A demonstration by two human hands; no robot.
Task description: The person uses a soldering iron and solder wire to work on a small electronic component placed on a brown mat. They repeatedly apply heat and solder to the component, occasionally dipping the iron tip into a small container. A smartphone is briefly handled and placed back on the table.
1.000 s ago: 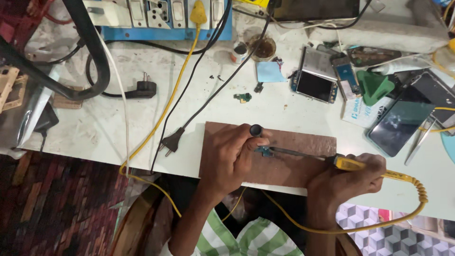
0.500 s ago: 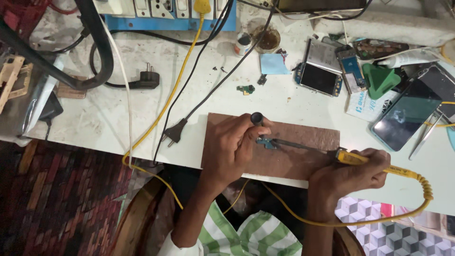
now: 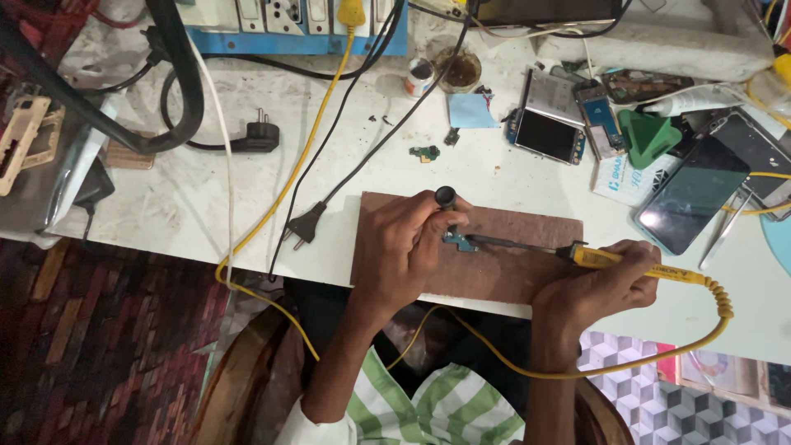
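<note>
My left hand (image 3: 405,245) grips a thin black-capped tool (image 3: 446,198) and presses its tip on a small blue-green circuit part (image 3: 461,242). The part lies on a brown board (image 3: 511,264) at the white table's front edge. A yellow-handled soldering iron (image 3: 626,264) sits in my right hand (image 3: 597,288), its dark tip reaching left to the circuit part. The iron's yellow cord (image 3: 722,305) loops off to the right and back under the table.
Opened phones (image 3: 550,124), a dark phone screen (image 3: 690,194), a green wedge-shaped stand (image 3: 647,134) and tweezers (image 3: 725,231) crowd the right of the table. A black plug (image 3: 303,227), a yellow cable (image 3: 305,156) and a blue power strip (image 3: 297,25) lie to the left and back.
Both hands keep their hold on the tool and the iron at the circuit part. Only the view has shifted slightly.
</note>
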